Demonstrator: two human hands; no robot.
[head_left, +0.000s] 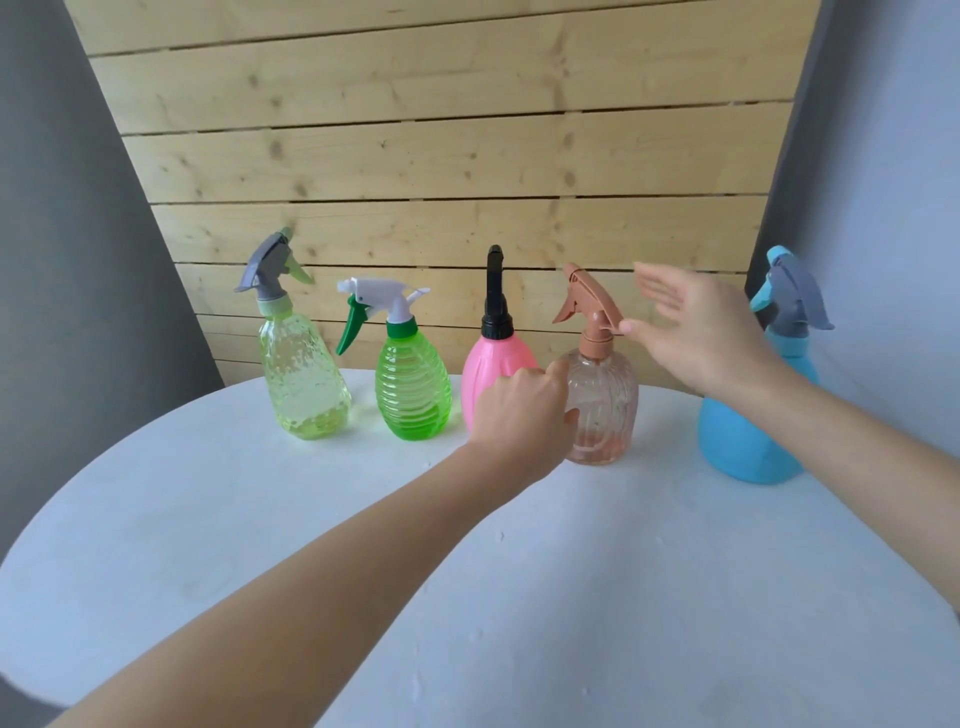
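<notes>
The person is working on the peach spray bottle (605, 410), which is standing upright toward the back of the white table (519, 571), fourth in a row of five, with the pink bottle (488, 374) just beside it on one side and the blue bottle (737, 447) well apart on the other. The left hand (522, 410) is curling against the bottle's clear, ribbed belly from the left, thumb high and a finger low on the wall, so it seems to be gripping and steadying the body, though how far the fingers wrap behind I cannot tell. The right hand (696, 332) is hovering wide open, fingers spread and straight, holding nothing, its thumb tip arriving right beside the neck under the brown trigger head (587, 296). What matters here is that the bottle's long axis is running straight up, and the head is lying to the left of the right palm, at about the same height. That hand is the nearer one to the head, so I judge it is about to close sideways around the collar or trigger while the left braces below.
</notes>
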